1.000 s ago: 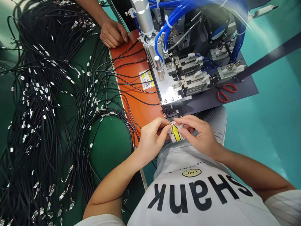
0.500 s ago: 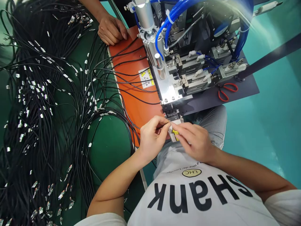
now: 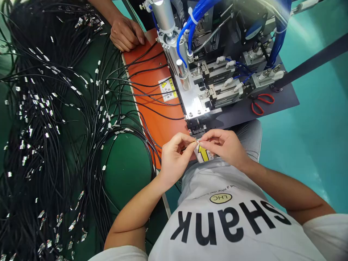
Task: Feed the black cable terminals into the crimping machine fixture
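Observation:
My left hand (image 3: 174,157) and my right hand (image 3: 224,145) meet at the front of a metal machine (image 3: 201,83), just above a white plate with a yellow arrow (image 3: 203,154). Both pinch a small silver connector (image 3: 198,140) between thumb and forefinger. A thin black cable seems to run from it under my left hand. The connector sits right at the machine's black front slot (image 3: 197,128).
A big heap of black cables with silver ends (image 3: 54,119) covers the green mat on the left. Several cables cross the orange pad (image 3: 152,94). Another person's hand (image 3: 126,34) rests at the pad's far corner. Red scissors (image 3: 259,103) lie on the right of the grey base.
My right hand slid over the arrow plate, then drew back up to the connector. The view shifted slightly. The other person's hand stayed put.

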{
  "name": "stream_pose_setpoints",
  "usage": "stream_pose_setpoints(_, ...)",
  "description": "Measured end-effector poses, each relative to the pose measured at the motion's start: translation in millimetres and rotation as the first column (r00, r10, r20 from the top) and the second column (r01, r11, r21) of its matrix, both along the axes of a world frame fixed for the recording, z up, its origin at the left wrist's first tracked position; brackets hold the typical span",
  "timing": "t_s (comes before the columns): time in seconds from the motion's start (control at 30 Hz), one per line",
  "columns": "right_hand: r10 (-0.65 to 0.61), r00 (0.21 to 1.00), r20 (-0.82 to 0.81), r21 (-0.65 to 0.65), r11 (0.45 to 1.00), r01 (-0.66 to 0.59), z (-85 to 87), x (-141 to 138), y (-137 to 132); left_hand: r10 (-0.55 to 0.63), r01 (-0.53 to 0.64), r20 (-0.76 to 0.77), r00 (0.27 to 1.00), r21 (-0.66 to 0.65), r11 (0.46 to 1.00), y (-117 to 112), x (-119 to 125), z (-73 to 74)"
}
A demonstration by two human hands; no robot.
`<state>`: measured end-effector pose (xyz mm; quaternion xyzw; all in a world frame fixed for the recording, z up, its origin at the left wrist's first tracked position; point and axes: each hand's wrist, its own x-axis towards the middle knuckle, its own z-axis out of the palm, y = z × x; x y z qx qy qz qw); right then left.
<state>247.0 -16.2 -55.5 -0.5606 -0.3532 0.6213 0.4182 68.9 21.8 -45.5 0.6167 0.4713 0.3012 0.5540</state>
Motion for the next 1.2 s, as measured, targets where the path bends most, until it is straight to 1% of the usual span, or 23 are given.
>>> stream_pose_setpoints(0.1,0.011,1.000,-0.016,0.015,1.000,-0.011,-1.1,-1.7,-1.0,0.003,0.002,0.051,0.999,-0.099,0.995,0.1,0.7,0.5)
stream_pose_setpoints(0.2,-0.011,0.999,0.045,0.109,0.994,0.006,-4.3,-4.3,-3.4,0.005,0.022,0.132,0.991,-0.203,0.979,0.7,2.0,0.3)
stream_pose_setpoints(0.33,-0.026,0.989,0.143,0.198,0.980,-0.003,-8.4,-6.8,-5.7,0.031,0.021,0.194,0.980,-0.261,0.965,0.6,3.7,-1.4)
stream_pose_setpoints(0.5,-0.033,0.976,0.214,0.293,0.956,-0.032,-7.0,-8.0,-6.0,0.123,-0.036,0.259,0.958,-0.316,0.948,-3.0,7.3,-6.0)
stream_pose_setpoints(0.6,-0.055,0.970,0.235,0.310,0.950,-0.021,-6.2,-8.7,-5.8,0.159,-0.044,0.304,0.939,-0.350,0.936,-4.1,9.5,-7.9)
stream_pose_setpoints(0.67,-0.064,0.965,0.255,0.311,0.950,-0.019,-6.5,-9.0,-5.7,0.153,-0.016,0.326,0.933,-0.386,0.923,-3.9,9.9,-7.6)
stream_pose_setpoints(0.77,-0.085,0.949,0.303,0.337,0.941,-0.024,-7.3,-9.3,-6.3,0.136,0.018,0.316,0.939,-0.438,0.899,-3.1,9.0,-5.7)
stream_pose_setpoints(0.9,-0.110,0.927,0.360,0.381,0.924,-0.039,-7.9,-9.5,-8.2,0.158,-0.011,0.273,0.949,-0.471,0.882,-2.5,7.1,-3.3)
stream_pose_setpoints(1.07,-0.110,0.926,0.362,0.402,0.914,-0.048,-9.8,-9.1,-10.0,0.154,0.017,0.275,0.949,-0.533,0.846,-1.5,5.8,-2.8)
stream_pose_setpoints(1.2,-0.122,0.924,0.362,0.421,0.906,-0.046,-11.7,-9.4,-9.9,0.178,0.013,0.294,0.939,-0.548,0.837,-2.0,7.1,-3.1)
